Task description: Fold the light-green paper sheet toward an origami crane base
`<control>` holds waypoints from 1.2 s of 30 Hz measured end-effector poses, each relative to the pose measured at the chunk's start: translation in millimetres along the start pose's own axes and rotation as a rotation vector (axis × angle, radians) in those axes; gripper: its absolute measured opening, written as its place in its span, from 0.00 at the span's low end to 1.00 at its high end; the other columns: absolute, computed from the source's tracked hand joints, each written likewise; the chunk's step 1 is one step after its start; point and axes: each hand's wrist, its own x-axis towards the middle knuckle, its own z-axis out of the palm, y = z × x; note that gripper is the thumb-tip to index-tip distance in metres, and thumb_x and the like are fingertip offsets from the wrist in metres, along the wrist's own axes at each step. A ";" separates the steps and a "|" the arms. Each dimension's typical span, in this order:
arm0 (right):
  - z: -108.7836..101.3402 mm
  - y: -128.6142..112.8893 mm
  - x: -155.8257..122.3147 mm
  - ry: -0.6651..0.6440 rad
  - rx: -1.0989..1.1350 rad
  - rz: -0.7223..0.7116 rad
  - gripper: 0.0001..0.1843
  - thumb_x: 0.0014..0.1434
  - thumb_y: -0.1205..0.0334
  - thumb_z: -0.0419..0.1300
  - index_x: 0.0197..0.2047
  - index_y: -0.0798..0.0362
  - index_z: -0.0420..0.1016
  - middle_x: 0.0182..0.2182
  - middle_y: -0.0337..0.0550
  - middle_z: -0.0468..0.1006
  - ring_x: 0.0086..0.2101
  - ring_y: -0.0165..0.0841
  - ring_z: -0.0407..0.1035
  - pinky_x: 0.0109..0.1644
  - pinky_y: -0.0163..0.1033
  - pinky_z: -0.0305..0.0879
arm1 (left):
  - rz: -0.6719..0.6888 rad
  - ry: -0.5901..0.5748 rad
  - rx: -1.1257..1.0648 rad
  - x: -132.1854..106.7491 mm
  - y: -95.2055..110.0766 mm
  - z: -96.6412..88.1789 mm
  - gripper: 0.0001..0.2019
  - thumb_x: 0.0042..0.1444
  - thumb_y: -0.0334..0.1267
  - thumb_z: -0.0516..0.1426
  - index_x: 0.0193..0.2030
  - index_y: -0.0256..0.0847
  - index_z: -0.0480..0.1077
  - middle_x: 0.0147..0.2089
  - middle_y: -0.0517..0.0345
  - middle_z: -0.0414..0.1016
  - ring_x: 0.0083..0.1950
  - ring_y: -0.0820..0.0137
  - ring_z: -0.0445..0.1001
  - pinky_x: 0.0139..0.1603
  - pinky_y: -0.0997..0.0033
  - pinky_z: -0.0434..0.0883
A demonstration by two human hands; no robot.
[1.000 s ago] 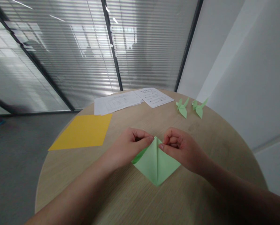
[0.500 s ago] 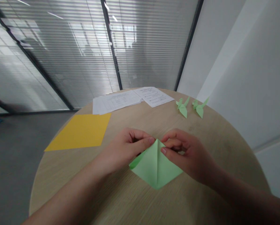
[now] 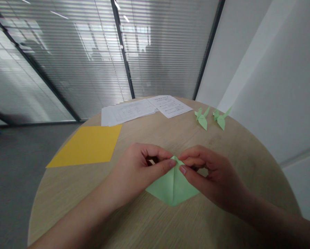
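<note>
A light green sheet of origami paper (image 3: pixel 172 190), folded to a diamond shape with a crease down its middle, is between my hands above the table. My left hand (image 3: pixel 147 166) pinches it near the top corner, thumb in front and index finger behind. Just across the crease, my right hand (image 3: pixel 207 173) grips the upper right edge between thumb and fingers. Both thumb tips lie close together beside the top point. The side corners of the paper are partly covered by my hands.
On the round wooden table (image 3: pixel 134 224), a yellow sheet (image 3: pixel 89 145) lies at the left. White printed papers (image 3: pixel 130 112) spread along the far edge. Two folded green paper cranes, a left one (image 3: pixel 202 121) and a right one (image 3: pixel 220 121), rest at the far right.
My left thumb has slid right onto the crease near the top point. The paper's top has bent between the fingers, and its lower part looks shorter and more tilted.
</note>
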 end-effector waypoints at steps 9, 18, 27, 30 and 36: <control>0.7 -3.5 2.1 -0.001 0.051 0.050 0.06 0.60 0.68 0.63 0.40 0.49 0.77 0.27 0.35 0.83 0.25 0.27 0.76 0.26 0.27 0.67 | 0.020 0.034 0.003 0.1 2.7 3.0 0.09 0.54 0.43 0.64 0.31 0.41 0.82 0.26 0.60 0.77 0.24 0.76 0.67 0.22 0.80 0.64; 2.7 2.7 9.0 -0.058 0.244 0.273 0.06 0.60 0.60 0.65 0.32 0.52 0.77 0.20 0.35 0.76 0.19 0.24 0.66 0.20 0.27 0.54 | 0.001 0.045 0.041 3.8 -1.8 3.3 0.12 0.55 0.46 0.63 0.31 0.40 0.83 0.26 0.58 0.78 0.24 0.74 0.68 0.22 0.78 0.63; 5.0 6.6 8.1 -0.077 0.322 0.363 0.09 0.59 0.56 0.67 0.33 0.52 0.79 0.23 0.38 0.78 0.22 0.26 0.66 0.22 0.29 0.56 | 0.034 0.041 0.057 6.0 -5.2 3.4 0.12 0.57 0.45 0.63 0.31 0.39 0.83 0.28 0.57 0.81 0.26 0.73 0.70 0.25 0.77 0.66; 6.2 7.8 8.6 -0.076 0.324 0.348 0.09 0.59 0.56 0.66 0.32 0.53 0.79 0.23 0.39 0.78 0.22 0.26 0.66 0.23 0.30 0.56 | 0.088 0.093 0.042 6.9 -7.4 5.7 0.08 0.55 0.42 0.65 0.35 0.40 0.83 0.30 0.57 0.83 0.29 0.71 0.75 0.28 0.75 0.69; 5.9 5.3 8.5 -0.051 0.286 0.306 0.08 0.60 0.57 0.65 0.32 0.52 0.79 0.23 0.38 0.78 0.22 0.27 0.67 0.22 0.31 0.56 | 0.222 0.236 0.088 4.0 -5.4 10.6 0.06 0.56 0.38 0.66 0.39 0.41 0.81 0.31 0.58 0.84 0.30 0.70 0.79 0.30 0.74 0.73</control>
